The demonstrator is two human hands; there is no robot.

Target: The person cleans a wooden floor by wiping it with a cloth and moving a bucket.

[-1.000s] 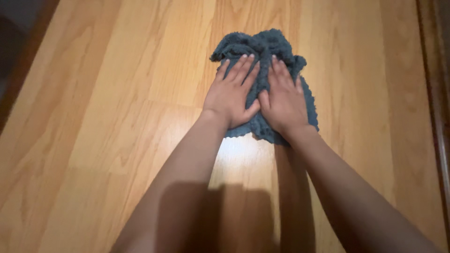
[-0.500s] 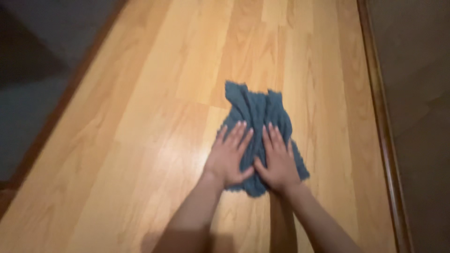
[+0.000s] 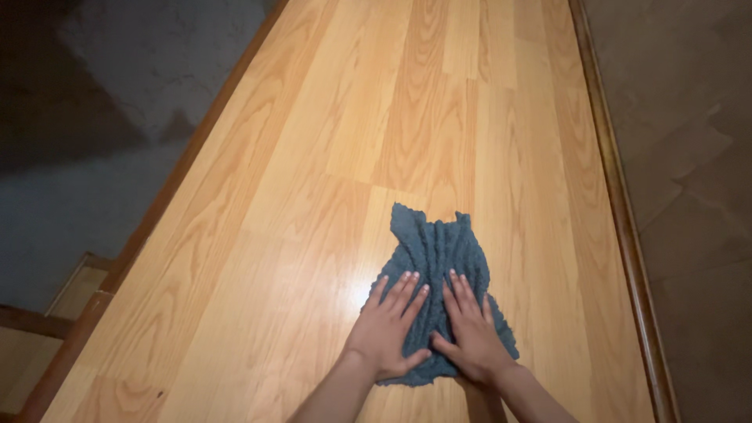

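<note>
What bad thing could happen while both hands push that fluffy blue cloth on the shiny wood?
The blue cloth is bunched into ridges, so it could slip out from under the left hand and right hand, which press flat on its near end. The wooden surface looks glossy, so palms might skid. The cloth also lies fairly close to the right edge rim, so a sideways push could send it off.

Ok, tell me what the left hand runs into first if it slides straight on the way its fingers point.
The left hand first meets the bunched folds of the blue cloth it presses on; beyond that, only the bare wooden tabletop, as far as visible.
</note>
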